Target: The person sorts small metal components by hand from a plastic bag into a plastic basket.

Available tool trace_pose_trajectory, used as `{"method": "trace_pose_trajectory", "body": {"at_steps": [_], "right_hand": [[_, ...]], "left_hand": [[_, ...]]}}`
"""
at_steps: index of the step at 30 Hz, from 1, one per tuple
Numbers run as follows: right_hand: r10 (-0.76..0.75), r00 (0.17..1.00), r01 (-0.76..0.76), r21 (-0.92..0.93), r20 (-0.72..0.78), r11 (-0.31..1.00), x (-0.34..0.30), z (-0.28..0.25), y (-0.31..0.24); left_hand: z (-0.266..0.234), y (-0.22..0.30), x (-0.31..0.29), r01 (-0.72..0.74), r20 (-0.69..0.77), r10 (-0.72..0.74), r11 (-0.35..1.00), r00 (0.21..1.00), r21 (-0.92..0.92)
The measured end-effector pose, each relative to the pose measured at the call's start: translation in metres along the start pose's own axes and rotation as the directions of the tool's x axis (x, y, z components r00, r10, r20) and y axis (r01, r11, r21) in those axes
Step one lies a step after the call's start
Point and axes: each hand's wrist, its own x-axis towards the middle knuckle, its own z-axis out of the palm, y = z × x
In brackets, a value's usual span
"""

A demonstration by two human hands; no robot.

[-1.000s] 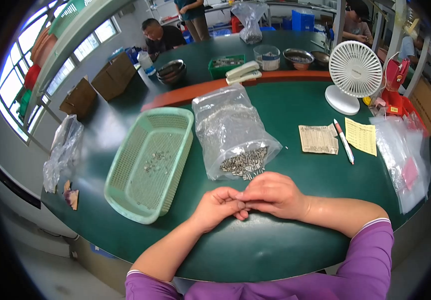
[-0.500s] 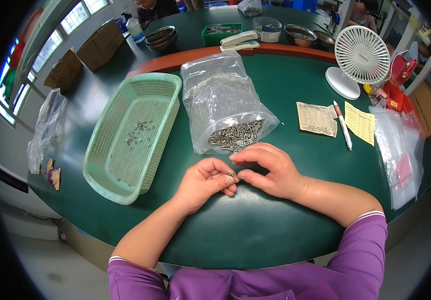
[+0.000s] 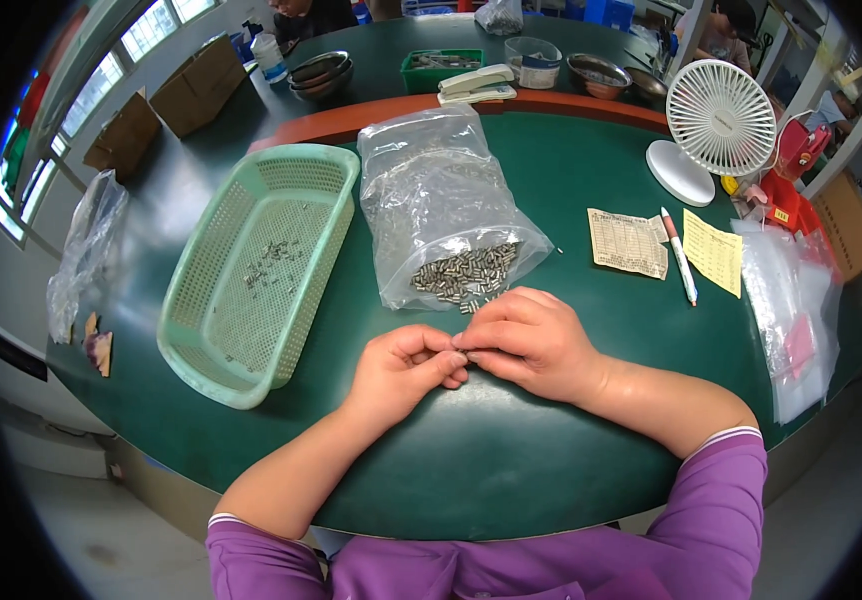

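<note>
In front of my chest, my two hands meet at the fingertips. My left hand (image 3: 401, 370) pinches a small metal part, now mostly hidden by the fingers. The thumb and forefinger of my right hand (image 3: 539, 345) close at the same spot; what they grip is too covered to make out. Just beyond the hands, a clear plastic bag (image 3: 436, 190) lies with its mouth toward me. Many short metal cylinders (image 3: 466, 270) fill that mouth, and a few have spilled onto the table beside my right fingers. To the left stands a pale green mesh basket (image 3: 221, 375) with small metal pieces on its bottom.
On the right lie a printed slip (image 3: 628, 243), a pen (image 3: 679, 258), a yellow sheet (image 3: 713, 252) and clear plastic bags (image 3: 786, 320). A white fan (image 3: 721, 118) stands behind them. Beyond the red ledge (image 3: 351, 122) are a stapler (image 3: 476, 80), metal bowls (image 3: 321, 75) and a green tray (image 3: 441, 70).
My right thumb and fingers, apart before, have come together and moved left to my left fingertips. The small metal part that showed there is now mostly covered.
</note>
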Motion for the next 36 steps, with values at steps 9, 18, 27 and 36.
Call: {"method": "trace_pose_trajectory", "body": {"at_steps": [9, 18, 27, 36], "right_hand": [[-0.005, 0.995, 0.015, -0.102, 0.102, 0.995, 0.001, -0.004, -0.005], [0.424, 0.873, -0.484, 0.540, 0.242, 0.688, -0.005, 0.005, 0.002], [0.421, 0.867, -0.487, 0.639, 0.268, 0.596, -0.007, 0.008, 0.007], [-0.032, 0.996, 0.029, 0.035, 0.079, 0.999, 0.001, -0.001, -0.002]], "left_hand": [[0.001, 0.007, -0.001, 0.056, -0.017, -0.055, 0.997, 0.998, 0.052], [-0.003, 0.006, 0.002, 0.023, 0.068, -0.014, 0.989, 0.998, -0.144], [-0.005, 0.007, 0.003, 0.049, 0.116, -0.043, 0.998, 0.992, -0.049], [0.000, 0.011, -0.004, 0.152, 0.155, -0.144, 0.987, 0.977, -0.042]]}}
